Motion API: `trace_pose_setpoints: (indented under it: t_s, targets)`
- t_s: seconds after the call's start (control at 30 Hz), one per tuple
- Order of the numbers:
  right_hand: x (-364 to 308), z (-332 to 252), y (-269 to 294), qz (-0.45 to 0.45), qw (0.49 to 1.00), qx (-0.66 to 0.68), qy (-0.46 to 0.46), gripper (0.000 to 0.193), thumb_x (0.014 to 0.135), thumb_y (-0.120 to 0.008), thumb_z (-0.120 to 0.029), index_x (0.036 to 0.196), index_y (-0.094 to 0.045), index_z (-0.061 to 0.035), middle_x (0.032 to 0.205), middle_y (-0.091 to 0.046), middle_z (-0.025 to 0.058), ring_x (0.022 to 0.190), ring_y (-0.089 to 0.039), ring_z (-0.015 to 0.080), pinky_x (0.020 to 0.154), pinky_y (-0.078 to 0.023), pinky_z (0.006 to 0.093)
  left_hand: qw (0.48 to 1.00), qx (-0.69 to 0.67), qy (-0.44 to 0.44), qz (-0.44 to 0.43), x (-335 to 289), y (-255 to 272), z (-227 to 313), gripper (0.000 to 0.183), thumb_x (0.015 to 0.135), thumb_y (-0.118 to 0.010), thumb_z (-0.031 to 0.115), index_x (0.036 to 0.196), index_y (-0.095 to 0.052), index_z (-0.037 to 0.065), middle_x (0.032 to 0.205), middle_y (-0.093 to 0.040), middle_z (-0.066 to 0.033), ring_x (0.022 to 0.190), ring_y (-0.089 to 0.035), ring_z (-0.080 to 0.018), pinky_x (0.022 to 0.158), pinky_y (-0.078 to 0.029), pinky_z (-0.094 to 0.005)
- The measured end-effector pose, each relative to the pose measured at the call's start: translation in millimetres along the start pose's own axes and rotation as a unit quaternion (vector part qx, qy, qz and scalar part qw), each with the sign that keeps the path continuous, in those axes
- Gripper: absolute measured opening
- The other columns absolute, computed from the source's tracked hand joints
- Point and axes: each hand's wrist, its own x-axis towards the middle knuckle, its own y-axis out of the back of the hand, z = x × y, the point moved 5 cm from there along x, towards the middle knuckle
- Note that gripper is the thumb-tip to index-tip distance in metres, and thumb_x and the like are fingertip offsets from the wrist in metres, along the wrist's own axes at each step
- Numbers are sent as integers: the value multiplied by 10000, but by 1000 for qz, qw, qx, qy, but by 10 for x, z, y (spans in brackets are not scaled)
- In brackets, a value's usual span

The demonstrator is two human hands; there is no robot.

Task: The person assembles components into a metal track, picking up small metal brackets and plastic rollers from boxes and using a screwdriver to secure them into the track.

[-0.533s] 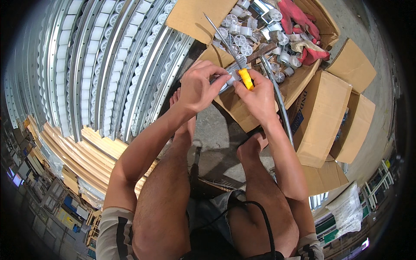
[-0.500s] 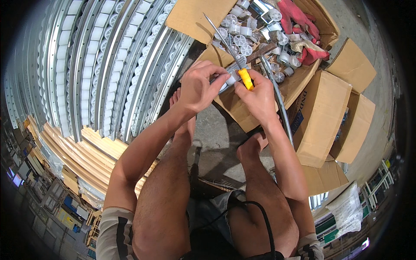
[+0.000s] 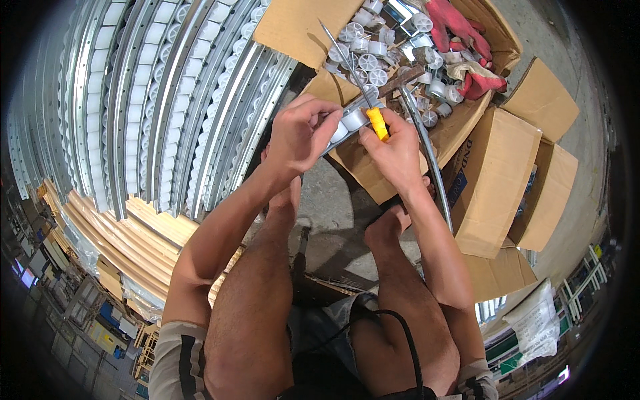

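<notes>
My right hand [image 3: 395, 143] is closed round the yellow handle of a screwdriver [image 3: 377, 125], whose long thin shaft slants up and left over the box. Between my hands lies a metal roller track [image 3: 341, 139] with white rollers [image 3: 354, 119] in it. My left hand [image 3: 300, 130] is just left of these rollers, its fingers curled and thumb and forefinger brought together. Whether anything small is between those fingertips I cannot make out. The track's left end is hidden behind my left hand.
An open cardboard box [image 3: 460, 127] ahead holds loose white wheels [image 3: 367, 62] and red gloves [image 3: 460, 33]. A hammer [image 3: 427, 147] leans on its near edge. Long roller tracks [image 3: 143, 100] are stacked at left above wooden strips [image 3: 127, 233]. Another carton [image 3: 497, 180] stands right.
My left hand has drawn back a little to the left, off the white roller, showing more of the rollers. My right hand and the screwdriver have barely shifted.
</notes>
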Motion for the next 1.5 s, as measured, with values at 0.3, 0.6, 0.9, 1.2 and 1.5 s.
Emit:
trace_pose_setpoints:
  t_s: [0.3,0.6,0.9,1.2,1.5]
  targets:
    - [2,0,-32,-2,1000,21,-10,258,846,-809,-166,986,-682,9,757,-651,74,680,-549,118,644,-488,313,994,59,47,-75,146,-89,22,182,877,-738,130,988,-762,-12,808,-674,-118,707,-626,-206,638,-483,-330]
    - [-18,-85,-4,-3,1000,-10,-4,261,859,-817,-142,1021,-675,6,786,-613,9,705,-494,83,631,-445,278,990,92,-65,-87,192,-14,104,123,870,-718,84,935,-687,-16,857,-670,-155,761,-662,-302,683,-517,-377]
    - [-44,-70,-5,18,1000,13,-4,289,867,-808,-169,1045,-684,22,776,-671,73,679,-556,119,638,-491,311,956,-77,284,-6,-1026,707,-540,191,1024,-528,71,907,-647,-23,767,-615,-29,719,-567,-62,609,-429,-252]
    - [-18,-204,147,38,992,120,-23,202,945,-767,-158,871,-655,-7,712,-649,-3,652,-555,46,582,-437,245,905,330,255,-88,-1614,92,-800,319,1036,-425,96,1342,-492,37,1252,-537,-110,1204,-479,-242,1050,-349,-380]
    - [-24,-268,477,82,982,166,-47,217,970,-750,-195,852,-650,-43,700,-642,-34,598,-514,27,533,-406,232,927,205,309,54,-2189,420,-1090,429,1015,-473,174,1415,-452,20,1377,-549,-164,1331,-520,-310,1169,-407,-438]
